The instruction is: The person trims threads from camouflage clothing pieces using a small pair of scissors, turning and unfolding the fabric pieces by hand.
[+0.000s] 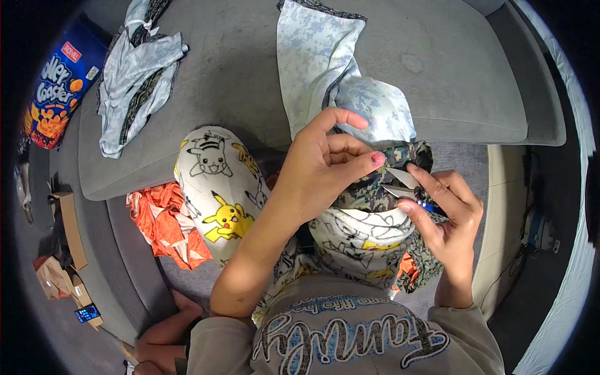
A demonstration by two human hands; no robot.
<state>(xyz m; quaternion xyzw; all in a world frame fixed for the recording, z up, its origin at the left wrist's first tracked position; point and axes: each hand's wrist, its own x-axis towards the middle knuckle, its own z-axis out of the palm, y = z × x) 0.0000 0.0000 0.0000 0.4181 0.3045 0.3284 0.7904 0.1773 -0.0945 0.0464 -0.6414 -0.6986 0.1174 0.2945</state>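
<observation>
Dark green camouflage cloth lies over my right knee, on white trousers printed with cartoon figures. My right hand holds small thread snips with blue on the handle. Their two pointed blades are apart and face left, just over the cloth. My left hand is above the cloth's left side. Its thumb presses toward the curled fingers while the index finger arches free; whatever is pinched there is hidden. A pale blue-grey camouflage cloth drapes from the sofa down behind my hands.
More pale camouflage cloth hangs over the grey sofa beside a blue snack bag. Orange cloth lies by my left leg. Cardboard boxes and a lit phone are far left. Another person's bare limb shows lower left.
</observation>
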